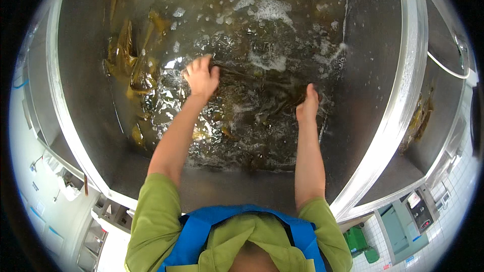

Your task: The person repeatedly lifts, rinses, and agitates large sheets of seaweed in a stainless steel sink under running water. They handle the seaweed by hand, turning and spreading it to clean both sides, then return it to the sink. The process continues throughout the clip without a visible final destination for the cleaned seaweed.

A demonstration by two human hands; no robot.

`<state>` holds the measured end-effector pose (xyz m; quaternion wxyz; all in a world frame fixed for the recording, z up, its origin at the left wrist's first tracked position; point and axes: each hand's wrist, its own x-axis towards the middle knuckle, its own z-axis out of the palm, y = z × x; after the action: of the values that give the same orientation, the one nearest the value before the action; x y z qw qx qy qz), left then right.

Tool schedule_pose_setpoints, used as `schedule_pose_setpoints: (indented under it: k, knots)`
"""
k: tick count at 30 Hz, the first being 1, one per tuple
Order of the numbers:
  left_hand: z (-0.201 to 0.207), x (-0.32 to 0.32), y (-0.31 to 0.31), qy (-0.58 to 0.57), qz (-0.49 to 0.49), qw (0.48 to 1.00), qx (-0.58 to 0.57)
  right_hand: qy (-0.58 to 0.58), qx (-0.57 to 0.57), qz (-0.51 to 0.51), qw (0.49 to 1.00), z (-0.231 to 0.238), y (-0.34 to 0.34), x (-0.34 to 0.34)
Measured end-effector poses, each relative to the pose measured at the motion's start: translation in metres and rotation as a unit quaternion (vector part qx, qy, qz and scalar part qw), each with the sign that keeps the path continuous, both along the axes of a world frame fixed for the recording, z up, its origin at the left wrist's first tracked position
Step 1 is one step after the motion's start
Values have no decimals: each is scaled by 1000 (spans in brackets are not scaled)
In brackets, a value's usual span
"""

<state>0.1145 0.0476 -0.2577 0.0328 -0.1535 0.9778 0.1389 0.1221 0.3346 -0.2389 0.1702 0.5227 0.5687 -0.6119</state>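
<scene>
Both my hands are at the surface of murky, foamy water (237,136) in a large steel basin (373,70). My left hand (200,76) is near the middle, its fingers curled down and its thumb toward the right. Farther right and a little nearer, my right hand (308,105) has its thumb up and its fingers folded under. Between them a dark, wet sheet of seaweed (259,83) stretches just under the surface, its ends closed in my hands. Glare and ripples blur its outline. Glossy yellow-brown seaweed (123,53) floats along the left wall.
A thick steel rim (411,70) curves round the basin. Beyond it on the right, a second basin (388,176) holds more brown seaweed (421,116). A white hose (446,65) hangs over that side. At the lower right are a green bin (355,241) and a control panel (419,209).
</scene>
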Motion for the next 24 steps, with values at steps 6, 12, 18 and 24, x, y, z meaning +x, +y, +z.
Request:
schedule_pose_setpoints:
  k: [6, 12, 18, 24]
  knots:
    - [-2, 63, 95, -334, -260, 903, 76, 73, -54, 385, 918, -80, -62, 117]
    - [7, 112, 37, -590, -238, 742, 210, -196, -25, 770, 607, -66, -19, 111]
    - [24, 22, 21, -258, -193, 910, 259, 110, -47, 149, 982, -1, 12, -66]
    - [36, -29, 28, 46, -6, 943, 329, 231, 203, 350, 885, -4, 5, -63]
